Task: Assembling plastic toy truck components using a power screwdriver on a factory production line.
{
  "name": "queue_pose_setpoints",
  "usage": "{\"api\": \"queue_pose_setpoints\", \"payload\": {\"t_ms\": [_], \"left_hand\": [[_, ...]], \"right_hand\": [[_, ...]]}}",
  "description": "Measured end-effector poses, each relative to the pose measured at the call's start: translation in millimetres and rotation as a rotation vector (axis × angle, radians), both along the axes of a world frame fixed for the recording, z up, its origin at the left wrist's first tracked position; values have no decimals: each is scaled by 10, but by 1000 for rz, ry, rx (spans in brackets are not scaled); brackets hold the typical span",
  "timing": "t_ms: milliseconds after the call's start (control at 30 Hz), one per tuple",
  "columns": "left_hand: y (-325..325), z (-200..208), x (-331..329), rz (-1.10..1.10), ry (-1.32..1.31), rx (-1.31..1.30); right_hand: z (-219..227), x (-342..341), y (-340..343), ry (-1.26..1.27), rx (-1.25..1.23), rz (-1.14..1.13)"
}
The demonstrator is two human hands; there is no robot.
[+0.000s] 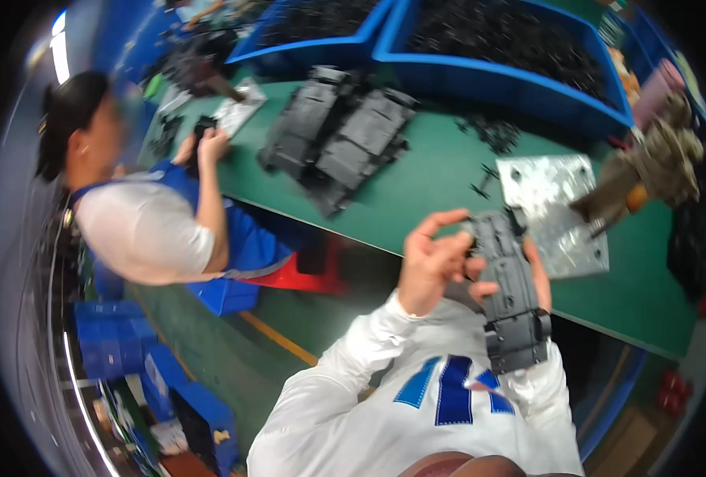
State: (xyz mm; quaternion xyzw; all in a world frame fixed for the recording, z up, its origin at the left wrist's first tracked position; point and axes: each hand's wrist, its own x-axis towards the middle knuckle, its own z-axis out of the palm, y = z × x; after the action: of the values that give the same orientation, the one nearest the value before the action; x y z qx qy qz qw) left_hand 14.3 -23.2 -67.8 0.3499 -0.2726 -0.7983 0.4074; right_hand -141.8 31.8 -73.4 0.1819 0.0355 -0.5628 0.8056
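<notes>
In front of my chest is a long black plastic chassis-like part (506, 274), tilted, with ribs and recesses on the face toward me. My right hand (537, 274) holds it from behind, its palm side along the right edge and fingertips curling round the left edge. At the part's upper left edge, my left hand (432, 266) has its fingers bent and pinched together; whatever sits between them is too small or blurred to name. Several similar black chassis parts (365, 133) lie stacked on the green table (440, 179), left of my hands.
A shiny metal plate (548, 191) with a fixture lies to the right, beside small loose black pieces (492, 133). Blue bins (502, 83) of black parts line the back. At left a co-worker (150, 215) handles a black piece. Blue crates (114, 342) stand on the floor.
</notes>
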Motion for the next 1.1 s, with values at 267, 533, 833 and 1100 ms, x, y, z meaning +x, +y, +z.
{"api": "queue_pose_setpoints", "payload": {"t_ms": [267,533,833,1100], "left_hand": [[43,22,217,13,41,-174],[84,11,205,-2,45,-180],[37,-10,134,34,-50,-189],[19,-69,49,34,-38,-169]], "right_hand": [[141,153,94,71,-15,65],[161,204,160,105,-11,7],[105,188,89,-13,-26,-26],[53,134,96,-9,-29,-50]]}}
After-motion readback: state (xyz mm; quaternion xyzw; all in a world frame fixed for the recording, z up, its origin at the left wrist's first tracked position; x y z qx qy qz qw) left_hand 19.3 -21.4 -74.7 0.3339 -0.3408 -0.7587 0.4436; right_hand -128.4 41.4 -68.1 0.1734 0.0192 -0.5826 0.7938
